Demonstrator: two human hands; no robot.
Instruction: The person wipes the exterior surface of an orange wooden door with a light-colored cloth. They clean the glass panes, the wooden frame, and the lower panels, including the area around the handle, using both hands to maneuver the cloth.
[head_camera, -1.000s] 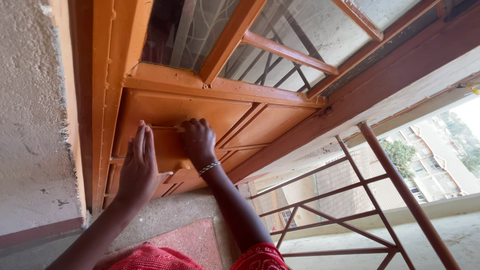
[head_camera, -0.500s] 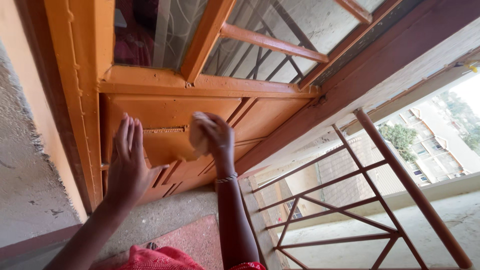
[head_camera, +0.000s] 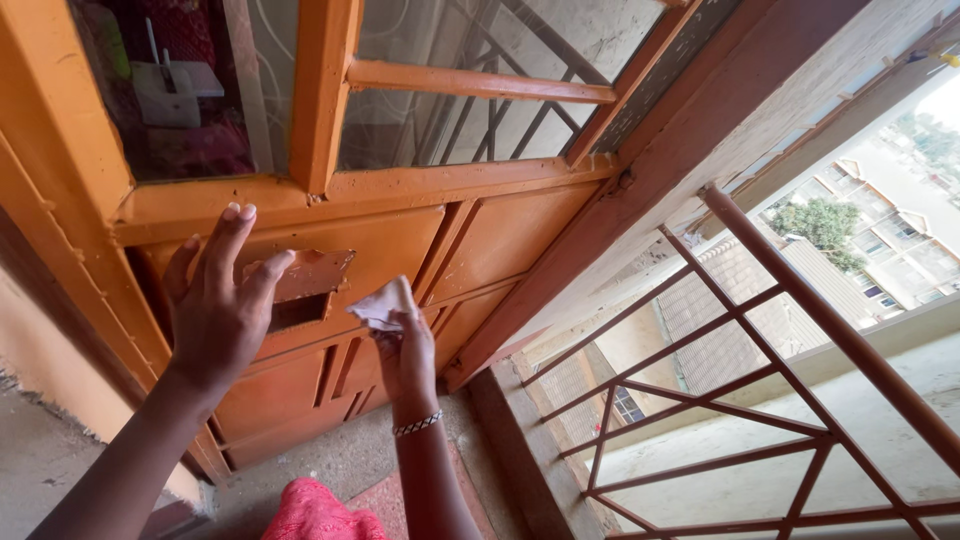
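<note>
Two hands at an orange metal door, one pressing, one holding a cloth.

Nearest, bottom edge: a fold of red fabric (head_camera: 318, 512). Above it, right hand (head_camera: 408, 352) with a beaded bracelet (head_camera: 417, 425) on the wrist, fingers closed around a small, crumpled, pale pinkish-white cloth (head_camera: 381, 303), raised just in front of the door's lower panels. Left hand (head_camera: 218, 305) spread open and flat against the orange door (head_camera: 500, 230), fingertips near the hinged flap (head_camera: 305, 275) over a dark slot. Higher up, glass panes (head_camera: 455, 40) in orange bars. Off to the right, a reddish-brown railing (head_camera: 810, 310); far beyond, buildings (head_camera: 890, 255) and a tree (head_camera: 820, 222).
</note>
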